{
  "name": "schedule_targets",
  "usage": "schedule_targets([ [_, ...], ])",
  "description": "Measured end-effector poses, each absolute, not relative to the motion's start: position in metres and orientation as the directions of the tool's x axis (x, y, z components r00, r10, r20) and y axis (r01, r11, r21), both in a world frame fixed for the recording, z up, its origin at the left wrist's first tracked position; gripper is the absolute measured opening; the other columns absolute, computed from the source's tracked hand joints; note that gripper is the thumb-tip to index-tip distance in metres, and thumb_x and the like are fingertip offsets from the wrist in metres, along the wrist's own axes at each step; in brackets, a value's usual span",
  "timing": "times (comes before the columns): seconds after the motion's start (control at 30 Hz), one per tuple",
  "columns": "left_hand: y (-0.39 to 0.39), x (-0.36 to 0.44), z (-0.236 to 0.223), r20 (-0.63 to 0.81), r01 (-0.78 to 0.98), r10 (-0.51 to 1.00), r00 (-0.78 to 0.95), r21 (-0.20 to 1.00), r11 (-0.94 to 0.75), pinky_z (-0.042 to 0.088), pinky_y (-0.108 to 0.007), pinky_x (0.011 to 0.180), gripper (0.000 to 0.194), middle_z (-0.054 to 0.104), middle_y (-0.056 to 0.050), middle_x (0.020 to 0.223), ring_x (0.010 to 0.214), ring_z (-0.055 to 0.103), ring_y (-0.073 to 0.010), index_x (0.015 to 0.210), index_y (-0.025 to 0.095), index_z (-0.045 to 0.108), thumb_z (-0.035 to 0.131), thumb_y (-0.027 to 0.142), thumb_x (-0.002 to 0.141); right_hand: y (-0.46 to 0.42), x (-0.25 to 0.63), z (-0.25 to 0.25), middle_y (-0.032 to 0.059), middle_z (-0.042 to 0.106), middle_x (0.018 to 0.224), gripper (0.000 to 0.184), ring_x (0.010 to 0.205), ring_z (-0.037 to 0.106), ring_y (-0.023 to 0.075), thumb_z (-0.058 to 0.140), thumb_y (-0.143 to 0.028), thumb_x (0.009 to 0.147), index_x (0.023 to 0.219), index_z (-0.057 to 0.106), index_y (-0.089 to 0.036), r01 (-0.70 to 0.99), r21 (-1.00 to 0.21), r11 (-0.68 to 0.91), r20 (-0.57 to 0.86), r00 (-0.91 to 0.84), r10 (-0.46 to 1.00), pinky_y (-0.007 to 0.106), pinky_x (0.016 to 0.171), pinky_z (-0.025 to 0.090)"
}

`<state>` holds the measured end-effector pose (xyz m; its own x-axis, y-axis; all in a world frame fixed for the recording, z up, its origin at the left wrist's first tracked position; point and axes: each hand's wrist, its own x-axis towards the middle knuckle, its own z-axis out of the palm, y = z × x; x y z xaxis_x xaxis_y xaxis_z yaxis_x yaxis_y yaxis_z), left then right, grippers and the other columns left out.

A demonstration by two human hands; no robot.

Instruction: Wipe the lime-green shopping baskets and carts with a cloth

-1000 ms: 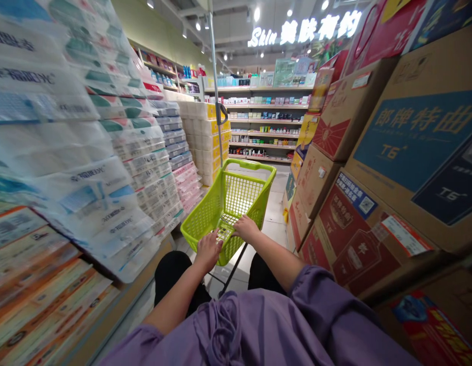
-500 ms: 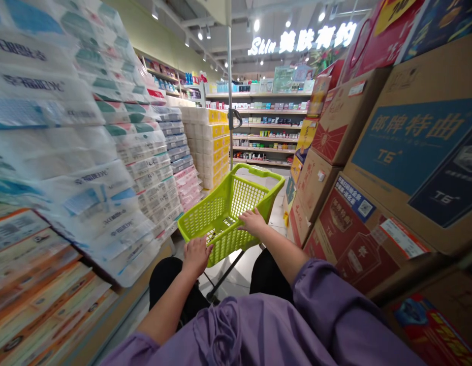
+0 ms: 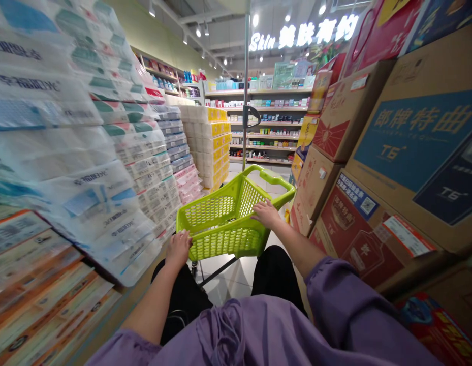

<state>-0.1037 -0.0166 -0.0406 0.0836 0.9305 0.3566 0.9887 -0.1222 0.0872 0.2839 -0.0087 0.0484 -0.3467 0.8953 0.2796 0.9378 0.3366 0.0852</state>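
Observation:
A bright green plastic shopping cart (image 3: 226, 245) with perforated sides stands crosswise in front of my knees, on thin dark metal legs. My left hand (image 3: 178, 249) holds its near rim at the left corner, with the fingers curled over the edge. Farther along the same rim, toward the cart's handle (image 3: 278, 180), my right hand (image 3: 266, 213) grips with its fingers over the top. Through the openings the inside shows little, and I see no goods in it. An upright metal pole (image 3: 246, 76) with a dark loop (image 3: 253, 116) rises just behind the cart.
Tall stacks of wrapped tissue packs (image 3: 94, 188) line the left side. Cardboard cartons (image 3: 418, 137) are piled close on the right. Yellow-and-white paper packs (image 3: 209, 145) stand farther back. Shelves of small goods (image 3: 270, 109) cross the aisle's end, beyond pale floor tiles.
The cart has turned, its handle end swinging to the right. My left hand has moved left and slightly up with the rim; my right hand has shifted right. The pole appears farther right.

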Motion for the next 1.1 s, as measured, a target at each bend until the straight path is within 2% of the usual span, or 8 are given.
schedule_targets([
  [0.07, -0.011, -0.11, -0.038, 0.346, 0.988, 0.935, 0.074, 0.1, -0.115, 0.035, -0.043, 0.104, 0.04, 0.058, -0.014, 0.128, 0.122, 0.048, -0.0258, 0.123, 0.016, 0.058, 0.039, 0.028, 0.09, -0.011, 0.316, 0.06, 0.0076, 0.064, 0.12, 0.033, 0.12, 0.049, 0.023, 0.043, -0.046, 0.097, 0.111, 0.062, -0.023, 0.964, 0.125, 0.233, 0.339, -0.263, 0.904, 0.042, 0.107, 0.023],
  [0.23, -0.01, -0.081, -0.026, 0.38, 0.987, 0.925, 0.004, 0.146, -0.065, 0.034, -0.044, 0.103, 0.041, 0.061, -0.017, 0.125, 0.122, 0.05, -0.0267, 0.123, 0.011, 0.056, 0.033, 0.023, 0.091, -0.019, 0.33, 0.072, 0.0082, 0.069, 0.103, 0.044, 0.099, 0.057, 0.023, 0.037, -0.052, 0.096, 0.094, 0.066, -0.02, 0.953, 0.2, 0.227, 0.274, -0.277, 0.921, 0.034, 0.091, 0.033],
  [0.43, -0.008, -0.025, -0.008, 0.372, 0.945, 0.905, 0.206, 0.165, -0.283, 0.036, -0.04, 0.101, 0.041, 0.06, -0.011, 0.128, 0.116, 0.052, -0.0244, 0.125, 0.017, 0.055, 0.033, 0.032, 0.094, -0.027, 0.309, 0.078, 0.008, 0.071, 0.099, 0.048, 0.097, 0.059, 0.0224, 0.033, -0.054, 0.097, 0.095, 0.068, -0.02, 0.953, 0.15, 0.264, 0.287, -0.297, 0.911, 0.032, 0.087, 0.033],
  [0.63, -0.001, -0.031, 0.0, 0.325, 0.98, 0.945, -0.027, 0.197, -0.04, 0.038, -0.045, 0.095, 0.04, 0.064, -0.014, 0.112, 0.111, 0.053, -0.0283, 0.114, 0.017, 0.058, 0.031, 0.039, 0.095, -0.017, 0.359, 0.107, 0.008, 0.056, 0.135, 0.042, 0.122, 0.048, 0.0237, 0.034, -0.045, 0.099, 0.121, 0.061, -0.021, 0.997, 0.055, 0.049, 0.407, -0.067, 0.911, 0.037, 0.1, 0.032],
  [0.8, -0.005, 0.026, 0.0, 0.353, 0.962, 0.919, 0.176, 0.136, -0.237, 0.031, -0.042, 0.104, 0.039, 0.06, -0.014, 0.119, 0.112, 0.053, -0.0247, 0.123, 0.016, 0.053, 0.031, 0.036, 0.096, -0.005, 0.358, 0.105, 0.0042, 0.038, 0.15, 0.044, 0.138, 0.031, 0.0251, 0.027, -0.035, 0.101, 0.126, 0.06, -0.023, 0.999, -0.026, -0.026, 0.21, 0.031, 0.977, 0.042, 0.108, 0.028],
  [0.87, -0.008, 0.052, 0.001, 0.368, 0.944, 0.899, 0.237, 0.131, -0.302, 0.031, -0.042, 0.104, 0.041, 0.057, -0.013, 0.124, 0.115, 0.05, -0.0247, 0.129, 0.019, 0.048, 0.034, 0.037, 0.095, -0.007, 0.346, 0.101, 0.0071, 0.048, 0.143, 0.044, 0.14, 0.029, 0.0264, 0.027, -0.03, 0.1, 0.118, 0.066, -0.02, 0.999, 0.022, 0.041, 0.214, -0.045, 0.976, 0.044, 0.11, 0.024],
  [0.97, -0.01, 0.071, 0.005, 0.341, 0.943, 0.91, 0.236, 0.146, -0.299, 0.027, -0.045, 0.108, 0.048, 0.052, -0.014, 0.13, 0.121, 0.045, -0.027, 0.134, 0.018, 0.044, 0.035, 0.044, 0.095, -0.015, 0.332, 0.097, 0.0159, 0.069, 0.111, 0.038, 0.137, 0.035, 0.0281, 0.035, -0.022, 0.098, 0.106, 0.07, -0.013, 0.983, 0.142, 0.119, 0.244, -0.151, 0.958, 0.046, 0.107, 0.029],
  [1.1, -0.006, 0.06, 0.008, 0.263, 0.946, 0.935, 0.238, 0.153, -0.284, 0.016, -0.055, 0.111, 0.049, 0.048, -0.014, 0.137, 0.13, 0.038, -0.0295, 0.135, 0.02, 0.042, 0.03, 0.047, 0.095, -0.029, 0.318, 0.094, 0.0187, 0.072, 0.093, 0.038, 0.132, 0.042, 0.0297, 0.036, -0.019, 0.096, 0.098, 0.073, -0.008, 0.981, 0.173, 0.09, 0.304, -0.14, 0.942, 0.044, 0.101, 0.035],
])
